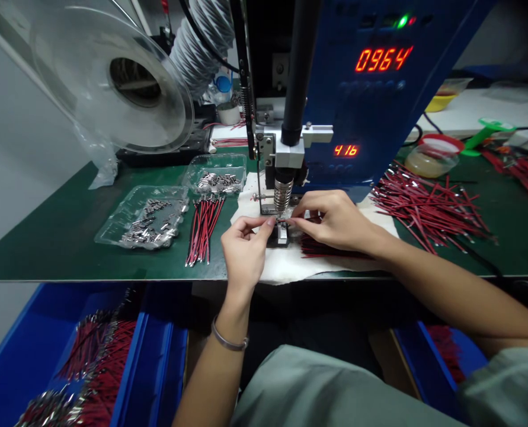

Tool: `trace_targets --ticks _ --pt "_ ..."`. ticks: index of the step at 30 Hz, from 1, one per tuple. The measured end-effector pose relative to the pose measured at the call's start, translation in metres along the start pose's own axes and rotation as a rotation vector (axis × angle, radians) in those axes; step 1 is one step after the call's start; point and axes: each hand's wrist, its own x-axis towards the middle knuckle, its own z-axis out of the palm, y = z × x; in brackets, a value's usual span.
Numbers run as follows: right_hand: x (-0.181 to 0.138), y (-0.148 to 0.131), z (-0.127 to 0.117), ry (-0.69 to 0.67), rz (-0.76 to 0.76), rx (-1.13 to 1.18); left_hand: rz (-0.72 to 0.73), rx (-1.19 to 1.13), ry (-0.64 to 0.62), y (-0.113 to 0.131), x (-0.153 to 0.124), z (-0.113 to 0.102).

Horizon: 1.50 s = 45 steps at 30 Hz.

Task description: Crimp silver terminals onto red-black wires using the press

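Observation:
My left hand is closed in a pinch at the left side of a small metal fixture; what its fingertips hold is too small to make out. From the other side, my right hand pinches a thin wire, its fingertips close to the fixture's top. Just above both sets of fingertips is the spring-wrapped lower end of a soldering head. A bundle of red and black wires lies partly hidden under my right hand, on a white cloth.
Left of the fixture are a sheaf of wires and two clear trays with small metal parts. A big wire pile lies right. Behind stand a blue machine and a clear spool. Blue bins sit below the table edge.

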Motion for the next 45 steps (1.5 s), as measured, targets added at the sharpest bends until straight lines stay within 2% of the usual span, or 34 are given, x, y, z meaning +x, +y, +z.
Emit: trace_targets --ticks 25,45 --pt "0.000 -0.009 0.001 0.010 0.159 0.013 -0.015 0.022 -0.007 0.001 0.000 -0.002" --pt "-0.002 -0.009 0.003 0.022 0.150 0.008 -0.005 0.033 -0.001 0.001 -0.001 -0.002"
